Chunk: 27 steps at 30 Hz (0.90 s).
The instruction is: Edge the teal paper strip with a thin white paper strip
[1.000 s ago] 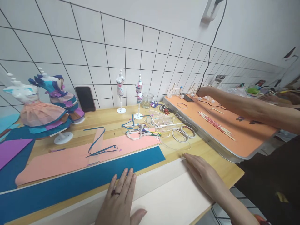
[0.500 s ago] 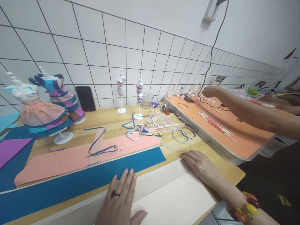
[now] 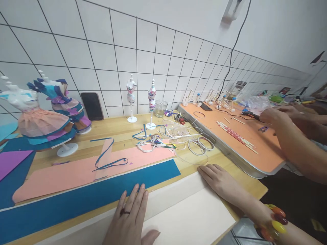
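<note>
A long cream sheet of paper lies folded along the near edge of the wooden table. My left hand rests flat on it, fingers stretched out, a dark ring on one finger. My right hand lies flat on the sheet's far right corner, fingers extended; a bracelet of coloured beads sits on that wrist. Just beyond the cream sheet lie a blue paper strip and a pink paper strip.
Two dressed mannequins stand at the left, two small ones at the middle back, with a phone against the tiled wall. Paper scraps and tape rings litter the centre. Another person's hands work over an orange tray at the right.
The other person's arm has drawn back from the far end of the orange tray towards its right side. My right hand slid slightly along the sheet's corner; my left hand stayed put.
</note>
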Motion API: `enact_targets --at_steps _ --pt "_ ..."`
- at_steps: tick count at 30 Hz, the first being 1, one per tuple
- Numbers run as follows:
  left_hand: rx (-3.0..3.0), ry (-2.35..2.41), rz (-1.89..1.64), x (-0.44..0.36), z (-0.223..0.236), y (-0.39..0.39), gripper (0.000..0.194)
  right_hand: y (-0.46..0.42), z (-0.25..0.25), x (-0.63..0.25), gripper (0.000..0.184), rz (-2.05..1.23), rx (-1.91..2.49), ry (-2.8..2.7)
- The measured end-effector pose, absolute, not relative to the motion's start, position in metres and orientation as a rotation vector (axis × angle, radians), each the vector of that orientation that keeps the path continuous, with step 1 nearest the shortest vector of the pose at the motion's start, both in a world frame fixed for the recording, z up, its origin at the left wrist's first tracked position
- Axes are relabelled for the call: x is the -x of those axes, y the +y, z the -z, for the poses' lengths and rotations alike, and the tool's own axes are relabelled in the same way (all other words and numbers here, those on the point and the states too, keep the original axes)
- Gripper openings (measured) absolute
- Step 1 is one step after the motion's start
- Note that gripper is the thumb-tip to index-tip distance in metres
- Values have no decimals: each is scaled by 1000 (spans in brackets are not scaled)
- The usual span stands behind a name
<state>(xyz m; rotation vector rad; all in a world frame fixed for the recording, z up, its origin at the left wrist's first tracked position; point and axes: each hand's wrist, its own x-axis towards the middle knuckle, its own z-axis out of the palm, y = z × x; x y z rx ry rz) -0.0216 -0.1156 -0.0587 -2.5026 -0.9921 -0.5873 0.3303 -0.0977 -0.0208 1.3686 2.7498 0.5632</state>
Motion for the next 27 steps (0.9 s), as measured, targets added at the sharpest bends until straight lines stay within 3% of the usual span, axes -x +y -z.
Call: enact_targets --at_steps 14,27 --pt "2500 -986 612 22 60 -116 66 -100 25 -339 32 -490 -1423 2762" --pt "2496 -1019 574 23 58 -118 65 -107 22 -324 37 -369 -1810 2833"
